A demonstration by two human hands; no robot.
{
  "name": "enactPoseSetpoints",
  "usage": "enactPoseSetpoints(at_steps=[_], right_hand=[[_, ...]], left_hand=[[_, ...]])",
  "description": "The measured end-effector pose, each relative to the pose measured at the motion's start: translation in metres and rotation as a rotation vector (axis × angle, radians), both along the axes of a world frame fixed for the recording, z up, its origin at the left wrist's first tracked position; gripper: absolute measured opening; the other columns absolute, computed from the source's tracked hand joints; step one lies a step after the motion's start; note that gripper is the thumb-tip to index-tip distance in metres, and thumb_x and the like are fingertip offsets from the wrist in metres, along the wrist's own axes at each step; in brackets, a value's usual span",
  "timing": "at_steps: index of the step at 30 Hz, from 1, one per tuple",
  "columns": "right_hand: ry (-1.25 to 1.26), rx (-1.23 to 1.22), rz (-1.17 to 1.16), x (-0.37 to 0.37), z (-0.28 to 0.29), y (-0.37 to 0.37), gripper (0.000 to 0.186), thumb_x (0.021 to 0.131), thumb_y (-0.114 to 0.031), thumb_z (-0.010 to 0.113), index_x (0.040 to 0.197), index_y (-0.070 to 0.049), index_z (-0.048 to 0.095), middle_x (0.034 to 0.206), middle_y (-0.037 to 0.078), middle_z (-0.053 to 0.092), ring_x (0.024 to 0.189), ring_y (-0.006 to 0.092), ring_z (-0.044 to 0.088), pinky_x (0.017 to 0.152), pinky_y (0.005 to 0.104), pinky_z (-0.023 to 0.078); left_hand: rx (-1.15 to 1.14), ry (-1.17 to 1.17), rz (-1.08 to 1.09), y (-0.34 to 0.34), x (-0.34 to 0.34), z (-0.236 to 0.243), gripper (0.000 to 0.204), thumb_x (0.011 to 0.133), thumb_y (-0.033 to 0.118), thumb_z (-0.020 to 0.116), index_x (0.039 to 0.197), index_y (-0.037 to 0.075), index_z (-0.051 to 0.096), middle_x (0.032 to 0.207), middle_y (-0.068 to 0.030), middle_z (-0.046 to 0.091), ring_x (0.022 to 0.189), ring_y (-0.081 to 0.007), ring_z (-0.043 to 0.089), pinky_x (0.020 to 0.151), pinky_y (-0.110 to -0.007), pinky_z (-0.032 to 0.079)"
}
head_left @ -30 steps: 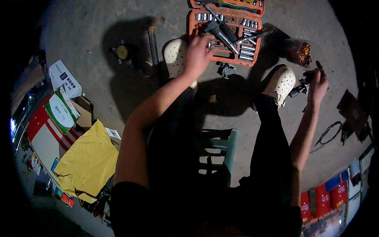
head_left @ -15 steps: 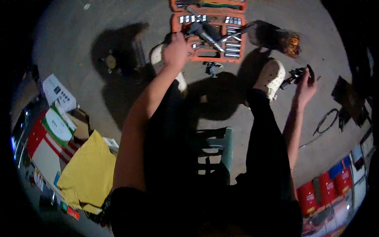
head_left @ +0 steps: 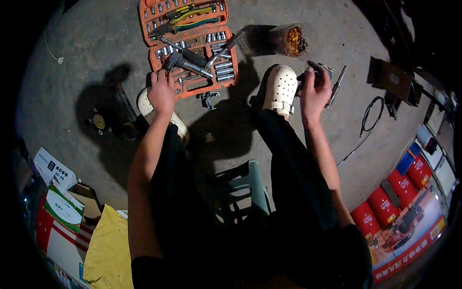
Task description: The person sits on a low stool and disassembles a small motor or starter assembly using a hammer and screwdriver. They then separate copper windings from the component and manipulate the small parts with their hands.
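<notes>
The orange socket case (head_left: 232, 65) lies open on the floor, holding sockets, pliers and a dark driver-like tool (head_left: 191, 66) laid across it. My left hand (head_left: 161, 96) is at the case's lower left edge, above a white clog, its fingers slightly bent and apart. My right hand (head_left: 315, 98), right of the other white clog (head_left: 281, 89), has its fingers closed on a dark part (head_left: 313, 67), partly hidden by them. A slim metal rod (head_left: 338, 84) lies just right of it. A small metal fitting (head_left: 209, 98) lies below the case.
A copper-coloured coil (head_left: 293, 41) stands behind my right hand. Dark pipe parts (head_left: 126, 120) lie left. A cable (head_left: 369, 120) and brown board (head_left: 393, 82) are right. A green plastic stool (head_left: 255, 183) is below me; boxes and yellow cloth (head_left: 103, 248) lie lower left.
The view has swung, shifting the case leftward in the picture. My left hand stays at its edge. My right hand stays beside the right clog, now more upright in the picture, still holding the dark part.
</notes>
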State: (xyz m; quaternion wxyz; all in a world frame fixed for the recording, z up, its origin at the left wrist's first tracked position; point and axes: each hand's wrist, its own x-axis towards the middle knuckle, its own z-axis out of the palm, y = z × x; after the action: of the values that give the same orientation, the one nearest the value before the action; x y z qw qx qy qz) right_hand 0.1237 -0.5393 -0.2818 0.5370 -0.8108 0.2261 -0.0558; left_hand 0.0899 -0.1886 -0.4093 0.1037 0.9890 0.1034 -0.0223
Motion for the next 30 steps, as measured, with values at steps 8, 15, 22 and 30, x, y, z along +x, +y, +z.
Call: enactPoseSetpoints(at_steps=[8, 15, 22, 30], right_hand=[[0.334, 0.145, 0.91, -0.025, -0.019, 0.081, 0.017, 0.089, -0.017, 0.057, 0.092, 0.0, 0.059, 0.069, 0.018, 0.057, 0.059, 0.0246, 0.058, 0.056, 0.0351, 0.045], [0.211, 0.004, 1.442, -0.043, -0.041, 0.156, 0.02, 0.086, -0.021, 0.059, 0.094, -0.003, 0.056, 0.073, 0.021, 0.059, 0.072, 0.0396, 0.058, 0.062, 0.0463, 0.045], [0.411, 0.041, 1.369, -0.068, -0.046, 0.161, 0.024, 0.083, -0.022, 0.059, 0.096, -0.003, 0.056, 0.075, 0.021, 0.061, 0.074, 0.0409, 0.059, 0.065, 0.0501, 0.047], [0.346, 0.041, 1.275, -0.064, -0.058, 0.147, 0.022, 0.084, -0.021, 0.059, 0.094, -0.002, 0.056, 0.076, 0.022, 0.061, 0.076, 0.0417, 0.058, 0.066, 0.0504, 0.046]], left_hand=[[-0.29, 0.112, 0.286, 0.014, 0.004, -0.015, 0.031, 0.092, 0.034, 0.048, 0.102, 0.005, 0.048, 0.083, -0.0227, 0.063, 0.072, -0.0393, 0.063, 0.061, -0.048, 0.05], [-0.257, 0.11, 0.189, 0.038, -0.003, 0.023, 0.038, 0.089, 0.038, 0.053, 0.109, 0.006, 0.048, 0.072, -0.0203, 0.063, 0.07, -0.0388, 0.063, 0.059, -0.048, 0.048], [-0.126, 0.406, 0.101, 0.023, -0.007, 0.032, 0.042, 0.077, 0.043, 0.065, 0.095, 0.005, 0.058, 0.072, -0.0166, 0.064, 0.072, -0.0351, 0.064, 0.062, -0.045, 0.05], [-0.418, 0.048, 0.281, 0.031, 0.038, 0.016, 0.038, 0.074, 0.028, 0.07, 0.094, -0.002, 0.058, 0.085, -0.0179, 0.065, 0.082, -0.0346, 0.064, 0.071, -0.042, 0.05]])
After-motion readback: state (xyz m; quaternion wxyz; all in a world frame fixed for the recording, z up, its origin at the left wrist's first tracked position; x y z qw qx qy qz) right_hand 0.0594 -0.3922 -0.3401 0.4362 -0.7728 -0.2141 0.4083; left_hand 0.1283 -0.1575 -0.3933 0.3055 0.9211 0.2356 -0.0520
